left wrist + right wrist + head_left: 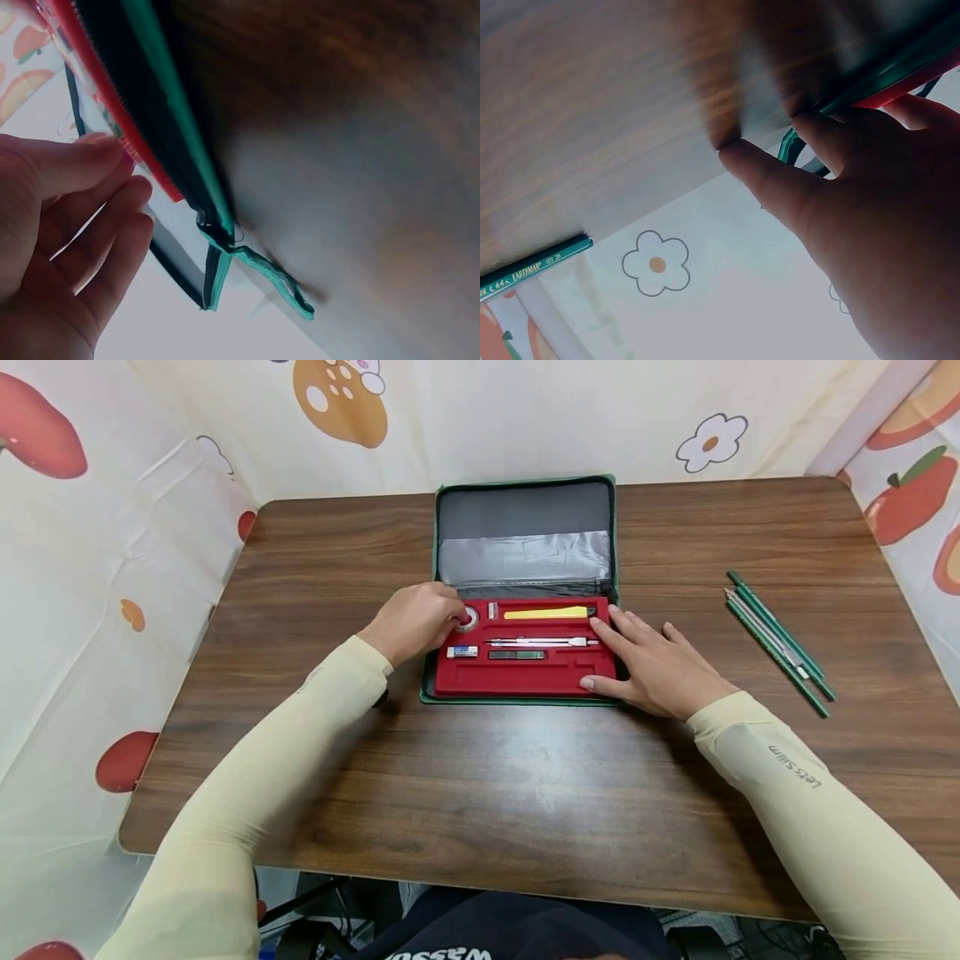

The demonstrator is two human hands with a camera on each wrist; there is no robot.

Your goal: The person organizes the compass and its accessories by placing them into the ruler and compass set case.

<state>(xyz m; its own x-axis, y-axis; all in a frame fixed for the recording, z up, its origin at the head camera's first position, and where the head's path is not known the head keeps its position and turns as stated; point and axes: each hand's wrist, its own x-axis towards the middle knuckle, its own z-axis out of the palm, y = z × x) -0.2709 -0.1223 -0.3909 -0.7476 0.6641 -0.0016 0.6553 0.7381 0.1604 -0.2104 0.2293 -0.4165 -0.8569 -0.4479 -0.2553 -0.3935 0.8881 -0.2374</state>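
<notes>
A green zip case [525, 510] lies unfolded on the table, with a red tray [517, 678] in its near half. My left hand [418, 620] is at the tray's upper left corner, its curled fingertips pinching a small white ring, like a roll of tape [472, 621]. The thumb is hidden in the head view; the left wrist view has thumb and fingers together at the tray edge. My right hand [654, 667] rests spread across the tray's right edge, fingers extended. In the tray lie a yellow utility knife [546, 613], a silver compass [543, 642], an eraser [462, 652] and a dark green lead case [516, 655].
Several green pencils [787, 652] and a silver pencil-like tool lie on the wooden table [480, 793] to the right. A green zipper pull strap [274, 277] hangs from the case corner. A patterned curtain [525, 418] stands behind the table.
</notes>
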